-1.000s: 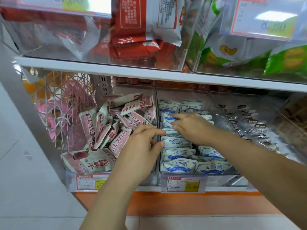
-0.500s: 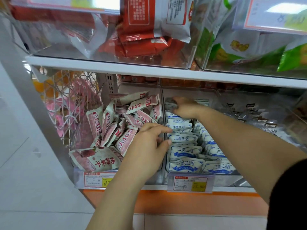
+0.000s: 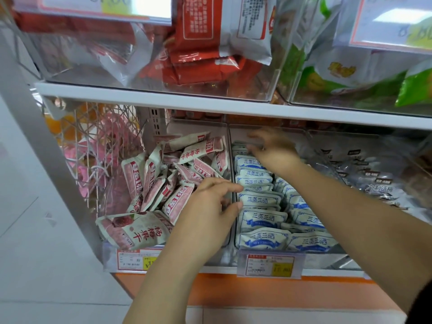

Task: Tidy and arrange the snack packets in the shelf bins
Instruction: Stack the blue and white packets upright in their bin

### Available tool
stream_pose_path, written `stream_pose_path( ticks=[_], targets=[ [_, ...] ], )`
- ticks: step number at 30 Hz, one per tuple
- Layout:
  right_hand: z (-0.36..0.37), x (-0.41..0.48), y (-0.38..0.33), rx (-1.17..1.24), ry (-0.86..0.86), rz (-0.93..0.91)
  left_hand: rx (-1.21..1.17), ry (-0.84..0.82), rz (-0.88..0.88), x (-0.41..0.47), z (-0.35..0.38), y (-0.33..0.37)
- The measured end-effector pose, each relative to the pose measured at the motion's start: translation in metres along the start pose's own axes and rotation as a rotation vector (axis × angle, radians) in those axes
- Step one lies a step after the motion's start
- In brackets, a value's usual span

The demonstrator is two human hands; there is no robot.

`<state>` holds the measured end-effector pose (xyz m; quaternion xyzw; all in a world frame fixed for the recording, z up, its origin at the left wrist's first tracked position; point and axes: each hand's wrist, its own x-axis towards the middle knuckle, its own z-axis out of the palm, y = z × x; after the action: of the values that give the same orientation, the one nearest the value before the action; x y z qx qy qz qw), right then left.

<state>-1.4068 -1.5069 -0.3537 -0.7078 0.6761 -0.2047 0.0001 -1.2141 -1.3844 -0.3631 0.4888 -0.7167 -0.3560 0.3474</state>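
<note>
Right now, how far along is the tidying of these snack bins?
Done: blue packets in the middle bin lie in neat rows. In hand: the right hand reaches that bin's back, blurred; the left hand sits at its left wall. Left: pink packets in the left bin lie jumbled.

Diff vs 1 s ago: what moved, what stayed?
Right hand slid from mid-bin to the back of the blue packets; grip unclear, blurred. Left hand stayed at the divider by the pink packets. Packets look unmoved.
</note>
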Motion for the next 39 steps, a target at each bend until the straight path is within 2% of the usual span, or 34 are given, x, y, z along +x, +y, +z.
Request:
stream_pose_path(
  ticks=[2, 6, 7, 8, 11, 12, 15, 19, 21, 22, 25, 26, 28, 30, 34, 37, 39],
  targets=[
    [-0.004, -0.012, 0.000, -0.006, -0.108, -0.024, -0.006, 0.001, 0.002, 0.000, 0.000, 0.000],
    [-0.007, -0.045, 0.001, -0.194, -0.509, -0.215, 0.012, -0.001, 0.015, 0.001, 0.001, -0.002],
    [-0.011, -0.051, 0.000, -0.195, -0.535, -0.241, 0.014, 0.000, 0.018, 0.001, 0.001, -0.002],
    [-0.016, -0.053, 0.002, -0.180, -0.498, -0.244, 0.015, 0.005, 0.021, 0.001, 0.001, -0.002],
    [-0.036, -0.047, 0.022, -0.228, -0.229, -0.168, 0.026, 0.018, 0.020, 0.001, 0.003, -0.004],
    [-0.041, -0.044, 0.030, -0.291, -0.213, -0.131, 0.030, 0.023, 0.024, 0.001, 0.003, -0.004],
    [-0.042, -0.040, 0.043, -0.407, -0.384, -0.065, 0.038, 0.034, 0.030, 0.001, 0.005, -0.004],
    [-0.032, -0.027, 0.039, -0.275, -0.514, -0.009, 0.064, 0.057, 0.052, 0.002, 0.007, -0.004],
    [-0.029, -0.021, 0.041, -0.188, -0.521, 0.014, 0.068, 0.062, 0.055, 0.003, 0.007, -0.004],
    [-0.028, -0.022, 0.041, -0.178, -0.496, -0.001, 0.069, 0.063, 0.054, 0.002, 0.007, -0.004],
    [-0.025, -0.034, 0.037, -0.322, -0.239, -0.110, 0.078, 0.069, 0.053, 0.002, 0.008, -0.004],
    [-0.023, -0.038, 0.030, -0.284, -0.194, -0.151, 0.081, 0.072, 0.057, 0.002, 0.008, -0.003],
    [-0.016, -0.042, 0.015, -0.139, -0.239, -0.235, 0.082, 0.076, 0.063, 0.003, 0.008, -0.003],
    [-0.001, -0.039, 0.006, -0.117, -0.288, -0.284, 0.089, 0.075, 0.065, 0.003, 0.009, -0.003],
    [0.002, -0.025, -0.002, 0.037, -0.358, -0.114, 0.103, 0.071, 0.064, 0.001, 0.008, -0.003],
    [-0.006, -0.011, -0.010, 0.066, -0.490, -0.109, 0.095, 0.070, 0.062, 0.002, 0.008, -0.002],
    [-0.011, -0.005, -0.012, 0.041, -0.516, -0.133, 0.084, 0.063, 0.053, 0.002, 0.007, -0.002]
  ],
)
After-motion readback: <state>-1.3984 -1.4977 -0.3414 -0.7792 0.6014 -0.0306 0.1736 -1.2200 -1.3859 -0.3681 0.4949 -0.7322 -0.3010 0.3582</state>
